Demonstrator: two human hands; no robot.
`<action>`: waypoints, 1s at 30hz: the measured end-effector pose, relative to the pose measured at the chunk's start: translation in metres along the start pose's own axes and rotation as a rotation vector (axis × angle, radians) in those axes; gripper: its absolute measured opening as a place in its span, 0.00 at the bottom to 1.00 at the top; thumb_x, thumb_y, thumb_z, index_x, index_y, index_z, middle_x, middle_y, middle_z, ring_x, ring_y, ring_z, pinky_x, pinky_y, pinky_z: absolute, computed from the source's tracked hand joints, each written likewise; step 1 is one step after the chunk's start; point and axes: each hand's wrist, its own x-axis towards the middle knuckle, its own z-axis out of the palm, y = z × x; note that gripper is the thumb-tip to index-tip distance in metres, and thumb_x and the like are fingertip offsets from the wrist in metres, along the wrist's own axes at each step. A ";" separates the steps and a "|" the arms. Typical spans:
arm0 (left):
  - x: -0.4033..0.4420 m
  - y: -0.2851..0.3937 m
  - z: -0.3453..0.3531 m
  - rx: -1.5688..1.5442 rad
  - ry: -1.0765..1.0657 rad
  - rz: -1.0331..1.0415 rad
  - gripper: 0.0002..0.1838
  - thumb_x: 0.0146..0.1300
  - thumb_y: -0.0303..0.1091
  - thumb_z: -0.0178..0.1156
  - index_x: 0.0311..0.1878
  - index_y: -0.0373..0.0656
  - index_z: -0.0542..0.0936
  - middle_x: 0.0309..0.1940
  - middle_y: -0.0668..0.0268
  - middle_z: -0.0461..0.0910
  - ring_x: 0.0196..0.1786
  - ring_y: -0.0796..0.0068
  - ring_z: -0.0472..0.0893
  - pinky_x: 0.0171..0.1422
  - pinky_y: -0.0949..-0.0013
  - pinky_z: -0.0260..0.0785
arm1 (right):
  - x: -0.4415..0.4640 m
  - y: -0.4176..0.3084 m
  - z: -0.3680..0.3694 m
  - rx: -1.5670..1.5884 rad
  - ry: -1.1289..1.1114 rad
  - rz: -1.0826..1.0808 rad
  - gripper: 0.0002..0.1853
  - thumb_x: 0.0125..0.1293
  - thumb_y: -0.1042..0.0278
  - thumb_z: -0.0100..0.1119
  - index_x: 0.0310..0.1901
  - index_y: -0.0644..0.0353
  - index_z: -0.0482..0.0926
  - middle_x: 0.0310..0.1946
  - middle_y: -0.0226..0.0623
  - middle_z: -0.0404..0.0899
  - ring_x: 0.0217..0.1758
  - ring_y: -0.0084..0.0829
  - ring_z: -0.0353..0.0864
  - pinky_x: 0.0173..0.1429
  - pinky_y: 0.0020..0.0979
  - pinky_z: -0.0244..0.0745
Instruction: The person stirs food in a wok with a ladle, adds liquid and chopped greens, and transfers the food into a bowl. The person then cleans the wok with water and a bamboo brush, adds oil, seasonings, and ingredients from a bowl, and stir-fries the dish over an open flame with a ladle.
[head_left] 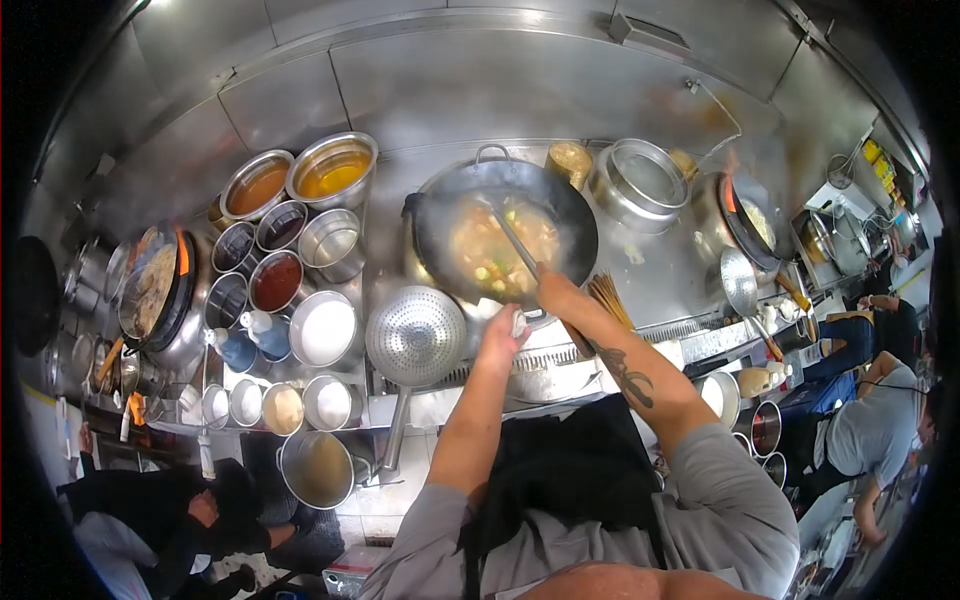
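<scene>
A large dark wok (580,232) sits on the range in front of me, with soupy food (505,240) holding vegetable pieces and steaming inside it. My right hand (555,291) is closed round the handle of a long metal cooking utensil (513,238). The utensil's head is at the food and cannot be made out. At the wok's near rim my left hand (503,335) grips a folded white cloth (492,308); whether it also holds the wok's near handle is hidden. A perforated strainer (416,335) lies to the left of my left hand.
Left of the wok stand metal pots of sauces (277,281), squeeze bottles (268,335) and a tub of white seasoning (325,328). A bamboo brush (609,300) and a lidded pot (640,185) are on the right. Other people (872,420) work at both sides.
</scene>
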 end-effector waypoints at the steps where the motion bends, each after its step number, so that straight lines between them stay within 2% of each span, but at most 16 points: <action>1: 0.010 -0.001 -0.002 -0.007 0.002 -0.005 0.07 0.62 0.40 0.57 0.40 0.52 0.74 0.38 0.68 0.72 0.42 0.71 0.70 0.32 0.68 0.70 | -0.012 -0.007 -0.010 -0.048 -0.066 -0.004 0.24 0.61 0.74 0.45 0.60 0.70 0.62 0.38 0.59 0.79 0.44 0.55 0.80 0.47 0.46 0.75; 2: 0.009 -0.004 -0.003 -0.032 -0.012 0.004 0.06 0.62 0.39 0.56 0.40 0.52 0.74 0.37 0.68 0.73 0.41 0.71 0.71 0.32 0.68 0.70 | -0.025 -0.011 -0.014 -0.094 -0.138 -0.006 0.26 0.61 0.73 0.46 0.63 0.69 0.60 0.43 0.59 0.79 0.48 0.54 0.79 0.50 0.45 0.75; 4: 0.005 -0.006 -0.003 -0.085 -0.044 0.035 0.06 0.63 0.39 0.56 0.39 0.51 0.73 0.35 0.68 0.73 0.39 0.70 0.71 0.32 0.68 0.69 | -0.047 -0.005 -0.014 -0.073 -0.086 -0.115 0.26 0.62 0.74 0.44 0.62 0.71 0.59 0.37 0.61 0.78 0.42 0.56 0.80 0.45 0.49 0.74; 6: 0.014 -0.007 -0.004 -0.107 -0.044 0.030 0.05 0.62 0.38 0.56 0.37 0.50 0.73 0.30 0.67 0.73 0.33 0.71 0.72 0.27 0.69 0.67 | -0.070 -0.003 -0.018 -0.073 -0.100 -0.139 0.26 0.62 0.74 0.43 0.63 0.73 0.57 0.33 0.62 0.78 0.37 0.56 0.80 0.42 0.50 0.73; 8: 0.014 -0.007 -0.004 -0.128 -0.095 0.047 0.05 0.62 0.37 0.56 0.37 0.49 0.73 0.29 0.67 0.73 0.31 0.71 0.72 0.25 0.70 0.65 | -0.090 -0.003 -0.026 -0.096 -0.181 -0.073 0.29 0.63 0.73 0.44 0.64 0.74 0.53 0.32 0.61 0.79 0.36 0.56 0.80 0.41 0.50 0.73; 16: 0.039 -0.017 -0.015 -0.183 -0.165 0.075 0.03 0.62 0.35 0.55 0.36 0.49 0.72 0.27 0.68 0.72 0.27 0.73 0.71 0.21 0.71 0.62 | -0.162 0.034 -0.053 -0.410 -0.163 -0.116 0.30 0.61 0.76 0.43 0.66 0.73 0.53 0.32 0.56 0.79 0.34 0.51 0.82 0.38 0.46 0.77; 19: 0.031 -0.012 -0.010 -0.153 -0.138 0.061 0.03 0.62 0.35 0.54 0.36 0.49 0.72 0.28 0.68 0.72 0.26 0.73 0.71 0.20 0.72 0.61 | -0.161 0.043 -0.062 -0.481 -0.115 -0.073 0.30 0.62 0.76 0.42 0.67 0.72 0.52 0.31 0.56 0.80 0.36 0.52 0.82 0.41 0.47 0.76; 24: 0.023 -0.008 -0.007 -0.147 -0.120 0.045 0.02 0.62 0.34 0.53 0.36 0.48 0.72 0.26 0.67 0.72 0.24 0.72 0.71 0.17 0.73 0.59 | -0.122 0.041 -0.060 -0.392 -0.129 0.000 0.30 0.64 0.75 0.41 0.67 0.72 0.51 0.39 0.59 0.79 0.42 0.52 0.81 0.44 0.48 0.76; 27: 0.011 -0.005 -0.003 -0.142 -0.116 0.053 0.02 0.61 0.33 0.53 0.36 0.48 0.72 0.25 0.66 0.72 0.23 0.71 0.71 0.16 0.73 0.59 | -0.095 0.037 -0.035 -0.351 -0.170 -0.017 0.29 0.64 0.76 0.41 0.67 0.72 0.51 0.42 0.60 0.77 0.45 0.51 0.80 0.46 0.47 0.75; 30: 0.016 -0.005 -0.004 -0.139 -0.097 0.060 0.02 0.60 0.32 0.54 0.35 0.48 0.72 0.23 0.67 0.71 0.22 0.72 0.71 0.16 0.73 0.59 | -0.082 0.037 -0.006 -0.193 -0.148 -0.105 0.29 0.64 0.76 0.40 0.67 0.72 0.51 0.42 0.59 0.78 0.46 0.50 0.80 0.48 0.47 0.74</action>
